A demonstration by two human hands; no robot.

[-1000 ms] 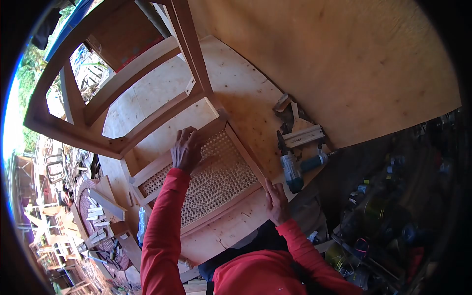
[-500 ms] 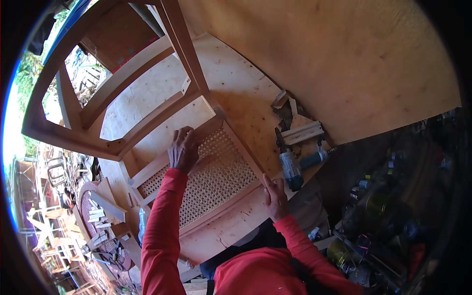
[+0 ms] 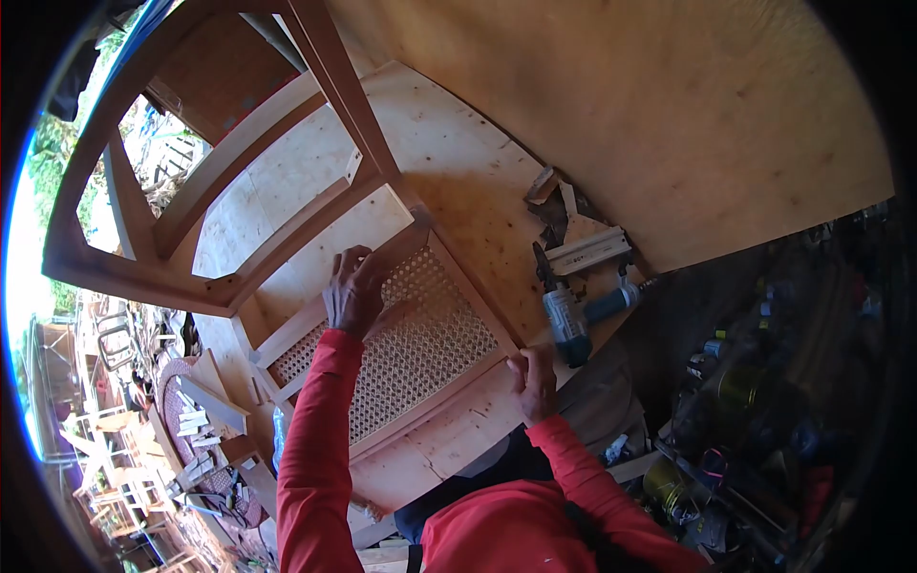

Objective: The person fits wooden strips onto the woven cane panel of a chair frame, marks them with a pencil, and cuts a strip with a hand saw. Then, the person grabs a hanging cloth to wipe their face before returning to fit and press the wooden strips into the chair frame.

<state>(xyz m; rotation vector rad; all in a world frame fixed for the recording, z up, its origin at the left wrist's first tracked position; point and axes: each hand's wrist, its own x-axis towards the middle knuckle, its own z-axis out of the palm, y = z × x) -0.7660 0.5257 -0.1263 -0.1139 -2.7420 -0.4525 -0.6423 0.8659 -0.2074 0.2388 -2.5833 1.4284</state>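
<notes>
Your right hand (image 3: 535, 385), fingers curled together, touches the near right corner of the cane seat (image 3: 420, 363), which is on the wooden bench (image 3: 415, 480). Your left hand (image 3: 352, 298), fingers bent, is over the seat's far rail; whether it pinches anything cannot be told. A teal-ended tool (image 3: 567, 331) lies right of the seat, while the wooden chair back (image 3: 346, 100) rises beyond it.
</notes>
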